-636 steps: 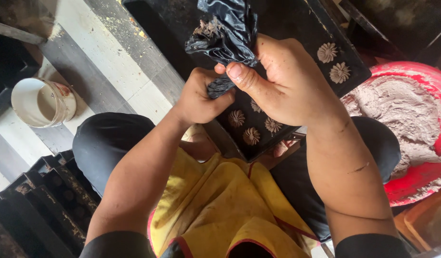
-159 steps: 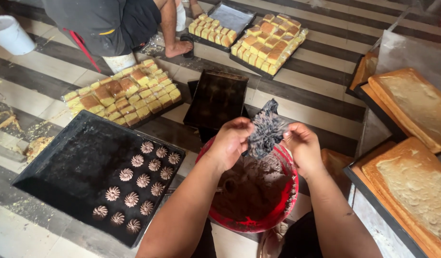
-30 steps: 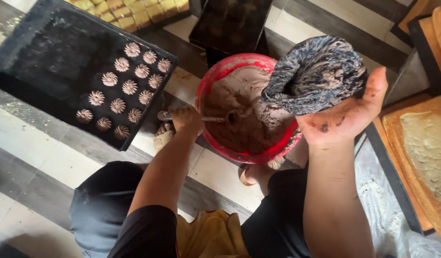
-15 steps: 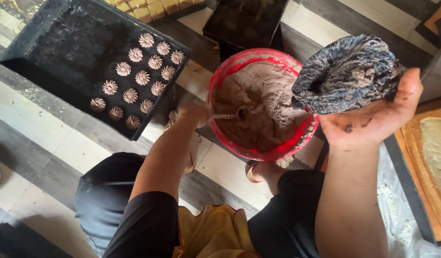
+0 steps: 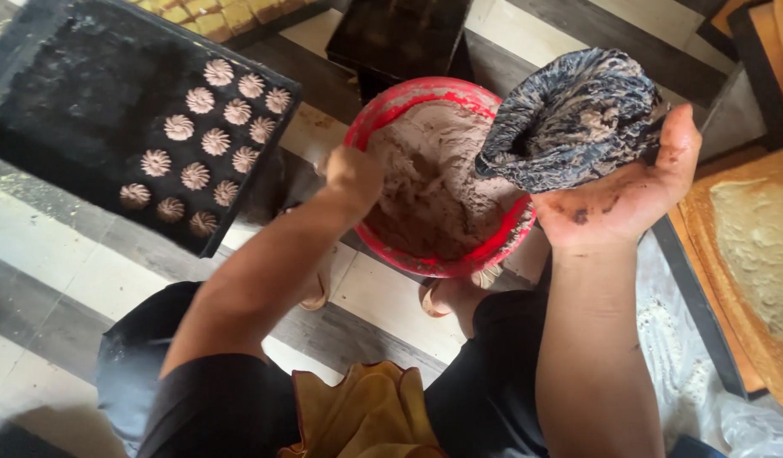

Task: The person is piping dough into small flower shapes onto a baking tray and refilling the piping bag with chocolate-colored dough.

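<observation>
Left hand [image 5: 351,174], closed on a utensil a moment ago, now digs into the red bowl [image 5: 383,114] of brown dough as the right hand [image 5: 616,199] cradles the opened piping bag [image 5: 569,119], grasped from beneath.

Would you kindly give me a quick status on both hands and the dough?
Right hand holds open piping bag. Left hand in red bowl, scooping brown dough. Nothing in the way.
</observation>
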